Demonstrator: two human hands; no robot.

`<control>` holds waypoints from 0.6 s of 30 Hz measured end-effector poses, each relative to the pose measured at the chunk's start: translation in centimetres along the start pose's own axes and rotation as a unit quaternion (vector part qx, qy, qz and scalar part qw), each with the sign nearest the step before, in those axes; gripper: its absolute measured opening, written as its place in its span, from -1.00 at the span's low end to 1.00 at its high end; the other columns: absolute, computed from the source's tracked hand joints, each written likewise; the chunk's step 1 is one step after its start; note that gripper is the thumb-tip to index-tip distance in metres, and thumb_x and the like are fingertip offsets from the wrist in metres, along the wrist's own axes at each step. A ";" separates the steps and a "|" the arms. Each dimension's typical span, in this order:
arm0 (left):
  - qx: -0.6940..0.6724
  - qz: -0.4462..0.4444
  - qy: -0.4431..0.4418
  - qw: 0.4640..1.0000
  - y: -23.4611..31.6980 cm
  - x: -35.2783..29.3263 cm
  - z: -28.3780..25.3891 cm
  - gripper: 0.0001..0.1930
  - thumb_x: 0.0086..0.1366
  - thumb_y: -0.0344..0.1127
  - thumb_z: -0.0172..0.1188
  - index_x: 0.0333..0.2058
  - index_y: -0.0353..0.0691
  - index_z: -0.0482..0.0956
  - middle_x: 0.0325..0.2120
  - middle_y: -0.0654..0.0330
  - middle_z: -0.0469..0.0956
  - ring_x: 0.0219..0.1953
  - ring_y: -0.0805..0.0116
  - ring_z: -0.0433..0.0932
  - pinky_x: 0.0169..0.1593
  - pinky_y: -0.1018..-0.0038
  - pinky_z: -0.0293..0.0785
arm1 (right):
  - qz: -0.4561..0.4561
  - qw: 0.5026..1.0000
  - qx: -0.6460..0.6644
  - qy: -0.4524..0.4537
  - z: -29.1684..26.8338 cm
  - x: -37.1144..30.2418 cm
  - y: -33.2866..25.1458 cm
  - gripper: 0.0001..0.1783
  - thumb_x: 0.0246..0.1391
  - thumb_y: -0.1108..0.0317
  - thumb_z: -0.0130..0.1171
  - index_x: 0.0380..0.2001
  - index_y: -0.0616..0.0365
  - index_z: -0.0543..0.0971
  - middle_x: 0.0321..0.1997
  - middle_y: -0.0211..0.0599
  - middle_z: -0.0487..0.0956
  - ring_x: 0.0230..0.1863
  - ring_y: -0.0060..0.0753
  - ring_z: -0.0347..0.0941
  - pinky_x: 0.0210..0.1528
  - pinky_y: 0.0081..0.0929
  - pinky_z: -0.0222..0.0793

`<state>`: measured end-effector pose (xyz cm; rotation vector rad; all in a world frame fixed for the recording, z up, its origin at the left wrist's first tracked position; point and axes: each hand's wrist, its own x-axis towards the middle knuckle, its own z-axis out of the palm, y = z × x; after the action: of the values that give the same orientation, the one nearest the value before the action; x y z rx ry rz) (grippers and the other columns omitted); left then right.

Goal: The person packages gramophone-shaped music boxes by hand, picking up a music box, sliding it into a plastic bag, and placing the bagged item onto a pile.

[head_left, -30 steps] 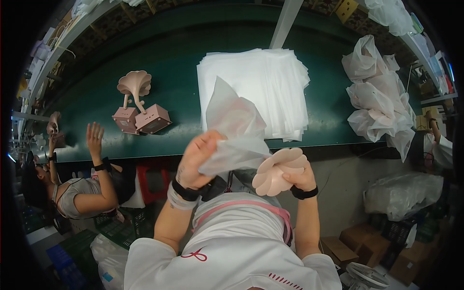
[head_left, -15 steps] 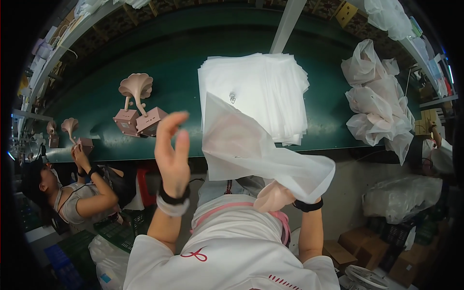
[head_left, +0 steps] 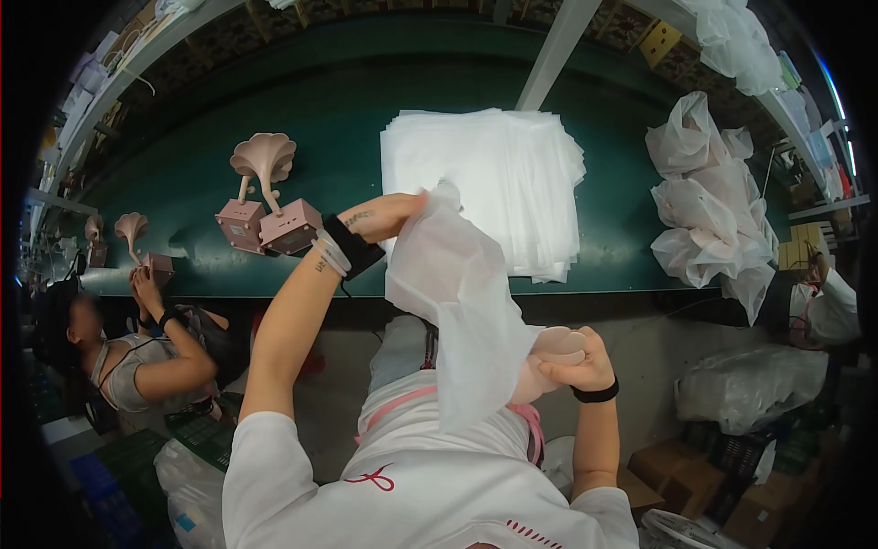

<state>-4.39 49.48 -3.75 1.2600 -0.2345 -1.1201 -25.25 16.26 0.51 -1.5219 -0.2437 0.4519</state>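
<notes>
A frosted plastic bag [head_left: 448,284] hangs slantwise in front of my body, over the bench's near edge. At its upper end my left hand [head_left: 395,216] is closed on the bag, beside the stack of bags. My right hand [head_left: 585,364] grips the petal-shaped horn [head_left: 556,346] of a pink gramophone figure, which sticks out of the bag's lower end. The rest of that figure is hidden in the bag. A flat stack of white plastic bags [head_left: 530,197] lies on the green bench, just past my left hand.
Left of the stack stand two pink gramophones [head_left: 291,227]. Several wrapped pieces [head_left: 709,197] are heaped at the right. A co-worker [head_left: 169,357] at far left handles another gramophone [head_left: 158,268]. A slanted metal post [head_left: 558,55] rises behind the stack. Cardboard boxes [head_left: 677,467] sit low right.
My left hand has gone from raised and empty to closed on the bag's upper end, moving right. My right hand, earlier covered by the bag, now shows with the horn.
</notes>
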 end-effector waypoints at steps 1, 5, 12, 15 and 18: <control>-0.182 0.052 -0.019 0.982 -1.3 0.3 -1.1 -0.35 0.29 0.18 -0.14 0.20 -0.14 0.18 0.16 0.11 0.23 0.19 0.24 0.22 0.17 0.36 0.21 | -0.008 0.997 0.052 0.053 0.4 0.1 0.4 -0.61 -0.22 0.54 0.24 -0.20 0.33 0.52 -0.29 -0.27 0.59 -0.31 -0.40 0.54 -0.22 -0.56 0.41; -0.473 0.191 -0.031 0.860 -5.7 1.3 2.6 -0.35 0.30 0.18 -0.21 0.23 -0.11 0.12 0.20 0.13 0.18 0.22 0.20 0.16 0.27 0.28 0.06 | -0.030 0.881 0.418 0.220 2.6 1.2 1.9 -0.51 -0.09 0.54 0.12 0.00 0.34 0.37 -0.06 -0.16 0.50 -0.10 -0.33 0.49 -0.06 -0.47 0.39; -0.518 0.194 -0.032 0.833 -7.2 8.2 7.4 -0.32 0.30 0.25 -0.30 0.21 -0.12 0.13 0.23 0.09 0.13 0.21 0.11 0.18 0.23 0.22 0.06 | -0.011 0.861 0.394 0.323 2.6 9.3 3.3 -0.51 0.04 0.46 0.06 0.07 0.29 0.27 -0.20 -0.30 0.54 -0.23 -0.33 0.53 -0.22 -0.41 0.49; -0.576 0.011 0.175 0.799 -11.1 8.5 7.0 -0.33 0.27 0.23 -0.18 0.15 -0.17 0.20 0.11 0.02 0.25 0.07 0.07 0.31 0.16 0.23 0.13 | 0.080 0.913 0.307 0.255 -0.7 10.6 6.4 -0.49 0.06 0.42 0.07 0.08 0.33 0.26 -0.17 -0.26 0.54 -0.23 -0.30 0.52 -0.18 -0.41 0.46; -0.312 0.079 0.478 0.818 -11.5 6.3 7.4 -0.31 0.21 0.23 -0.06 0.11 -0.23 0.23 -0.02 0.01 0.31 -0.08 0.07 0.37 0.10 0.25 0.20 | 0.089 0.955 0.125 0.254 -2.3 11.0 7.9 -0.50 0.07 0.37 0.10 0.07 0.34 0.28 -0.23 -0.24 0.56 -0.30 -0.29 0.52 -0.23 -0.40 0.44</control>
<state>-12.63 41.21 -13.34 1.0246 0.7305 -0.2550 -15.46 18.83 -8.75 -1.3616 0.3443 0.2092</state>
